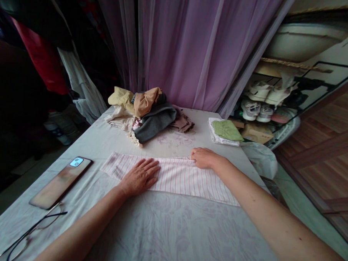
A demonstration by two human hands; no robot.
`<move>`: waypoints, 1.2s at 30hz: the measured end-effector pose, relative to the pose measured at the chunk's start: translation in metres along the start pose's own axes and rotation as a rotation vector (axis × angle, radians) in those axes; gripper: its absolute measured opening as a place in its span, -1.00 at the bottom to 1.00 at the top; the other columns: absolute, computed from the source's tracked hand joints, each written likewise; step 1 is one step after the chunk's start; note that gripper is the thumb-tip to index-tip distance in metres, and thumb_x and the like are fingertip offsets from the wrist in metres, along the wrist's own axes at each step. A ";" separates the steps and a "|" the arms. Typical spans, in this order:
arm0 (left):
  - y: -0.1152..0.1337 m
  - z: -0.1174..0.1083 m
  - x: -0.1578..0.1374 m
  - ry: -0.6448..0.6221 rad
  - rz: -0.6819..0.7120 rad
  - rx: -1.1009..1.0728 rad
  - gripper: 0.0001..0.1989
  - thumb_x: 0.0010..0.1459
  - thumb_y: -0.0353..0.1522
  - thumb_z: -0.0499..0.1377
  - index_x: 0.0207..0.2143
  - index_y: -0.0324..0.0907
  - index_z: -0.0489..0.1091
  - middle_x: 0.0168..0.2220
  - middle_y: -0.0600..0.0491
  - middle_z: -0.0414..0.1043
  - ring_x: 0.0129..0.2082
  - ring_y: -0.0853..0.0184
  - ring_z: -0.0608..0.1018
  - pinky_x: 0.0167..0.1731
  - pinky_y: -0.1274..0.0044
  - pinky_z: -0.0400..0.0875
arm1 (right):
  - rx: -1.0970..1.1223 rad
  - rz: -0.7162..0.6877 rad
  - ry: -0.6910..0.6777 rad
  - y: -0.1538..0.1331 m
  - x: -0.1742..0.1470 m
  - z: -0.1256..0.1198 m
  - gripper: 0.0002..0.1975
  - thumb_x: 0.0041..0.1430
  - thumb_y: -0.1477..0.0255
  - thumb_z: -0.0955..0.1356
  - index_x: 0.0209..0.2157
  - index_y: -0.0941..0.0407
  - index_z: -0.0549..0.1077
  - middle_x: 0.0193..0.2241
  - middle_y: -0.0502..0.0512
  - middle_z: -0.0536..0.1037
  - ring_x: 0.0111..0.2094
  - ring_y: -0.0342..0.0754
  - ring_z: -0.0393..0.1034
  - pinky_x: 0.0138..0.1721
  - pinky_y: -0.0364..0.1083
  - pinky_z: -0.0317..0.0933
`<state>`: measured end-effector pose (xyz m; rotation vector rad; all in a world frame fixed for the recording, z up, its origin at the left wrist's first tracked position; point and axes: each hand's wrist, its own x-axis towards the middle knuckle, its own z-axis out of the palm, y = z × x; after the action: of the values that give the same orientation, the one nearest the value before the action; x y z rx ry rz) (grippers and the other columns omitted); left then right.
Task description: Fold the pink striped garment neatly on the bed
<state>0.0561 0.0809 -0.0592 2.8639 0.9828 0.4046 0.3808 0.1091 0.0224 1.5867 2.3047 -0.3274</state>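
Note:
A pink-and-white striped cloth (183, 179) lies folded in a long band across the table (164, 230). My left hand (140, 176) rests flat on its left part, fingers spread. My right hand (204, 157) is at the cloth's far edge, fingers curled on the fabric there. Both forearms reach in from the near edge.
A pile of loose clothes (146, 112) sits at the far middle of the table. A folded green and white stack (226, 131) lies at the far right. A phone (60, 182) and eyeglasses (31, 232) lie at the left. Purple curtain (195, 46) behind; shoes (258, 103) on a rack right.

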 end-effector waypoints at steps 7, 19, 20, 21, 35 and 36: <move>0.001 -0.003 0.000 -0.008 -0.005 -0.019 -0.54 0.35 -0.16 -0.04 0.22 -0.06 0.26 0.28 0.00 0.24 0.30 0.18 0.23 0.30 0.22 0.04 | -0.033 0.138 0.027 0.004 -0.003 -0.014 -0.77 0.05 0.47 0.32 -0.27 0.07 0.60 -0.17 0.17 0.60 -0.12 0.05 0.45 -0.10 -0.07 0.20; 0.005 -0.003 0.001 -0.055 -0.117 0.036 -0.50 0.30 -0.10 0.01 0.24 0.02 0.23 0.33 -0.02 0.13 0.33 0.03 0.14 0.27 0.09 0.00 | 0.275 0.389 0.322 0.011 0.009 0.043 -0.58 0.16 0.53 0.24 0.06 0.11 0.36 -0.23 0.05 0.60 -0.29 -0.12 0.47 -0.30 -0.20 0.21; 0.006 -0.003 0.001 -0.061 -0.119 0.039 -0.49 0.29 -0.09 0.01 0.25 0.02 0.21 0.33 -0.02 0.13 0.34 0.03 0.14 0.27 0.09 0.00 | 0.291 0.415 0.348 0.008 0.008 0.049 -0.58 0.17 0.55 0.21 0.08 0.13 0.35 -0.19 0.08 0.59 -0.27 -0.12 0.47 -0.28 -0.19 0.23; 0.006 -0.002 0.002 -0.065 -0.121 0.041 -0.48 0.29 -0.08 0.01 0.26 0.02 0.20 0.33 -0.02 0.13 0.34 0.03 0.14 0.27 0.10 0.00 | 0.302 0.437 0.390 0.005 0.005 0.054 -0.57 0.18 0.57 0.19 0.08 0.14 0.35 -0.13 0.12 0.58 -0.22 -0.11 0.47 -0.23 -0.17 0.25; -0.010 -0.008 -0.001 -0.041 -0.239 0.036 -0.40 0.27 0.00 -0.02 0.25 -0.09 0.22 0.31 -0.12 0.17 0.31 0.03 0.20 0.24 0.12 0.08 | 0.066 0.334 0.519 -0.073 -0.022 0.096 -0.50 0.33 0.26 0.16 0.25 0.05 0.26 0.31 0.19 0.19 0.32 0.10 0.01 0.25 0.15 -0.09; -0.016 -0.011 -0.005 -0.024 -0.282 0.045 -0.42 0.28 -0.03 -0.02 0.23 -0.11 0.24 0.29 -0.14 0.20 0.29 0.03 0.23 0.23 0.13 0.10 | 0.061 0.335 0.522 -0.072 -0.022 0.096 -0.51 0.33 0.26 0.15 0.25 0.04 0.26 0.31 0.19 0.19 0.32 0.09 0.01 0.25 0.14 -0.09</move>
<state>0.0399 0.0907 -0.0518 2.7033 1.3816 0.3257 0.3332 0.0296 -0.0576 2.2623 2.3223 0.1173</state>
